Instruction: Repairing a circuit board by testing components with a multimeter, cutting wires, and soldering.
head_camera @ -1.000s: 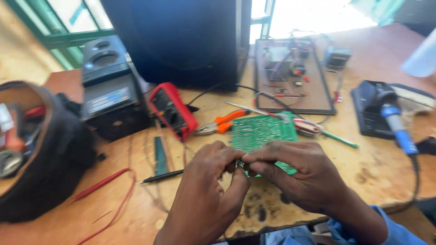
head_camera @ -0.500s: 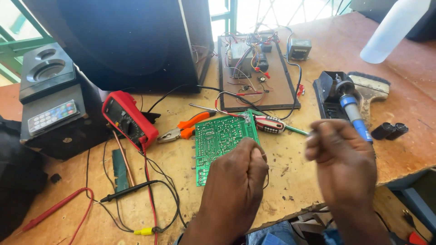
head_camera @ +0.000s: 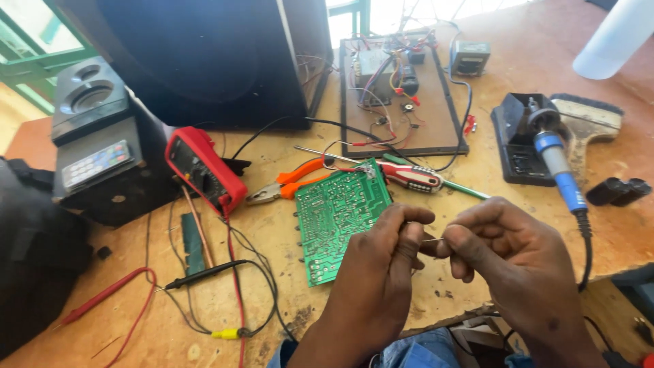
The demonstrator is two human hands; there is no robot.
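A thin wire lead [head_camera: 432,240] is pinched between the fingertips of the left hand [head_camera: 381,262] and the right hand [head_camera: 507,255], both held over the front edge of the wooden workbench [head_camera: 436,286], at about 6 o'clock in the view. The fingers of both hands are curled inward, knuckles up, the thumbs pressed against the forefingers. A green circuit board [head_camera: 340,215] lies flat at 10 o'clock from the hands, its near corner just beside the left knuckles. A bare strip of bench is left open at 3 o'clock, bounded by the blue-handled soldering iron [head_camera: 557,160] and its cord. Crowded at 12 o'clock are the red-handled screwdriver [head_camera: 412,177] and orange pliers [head_camera: 289,184]; at 9 o'clock a red multimeter [head_camera: 201,170] and its black probe [head_camera: 204,274] are laid
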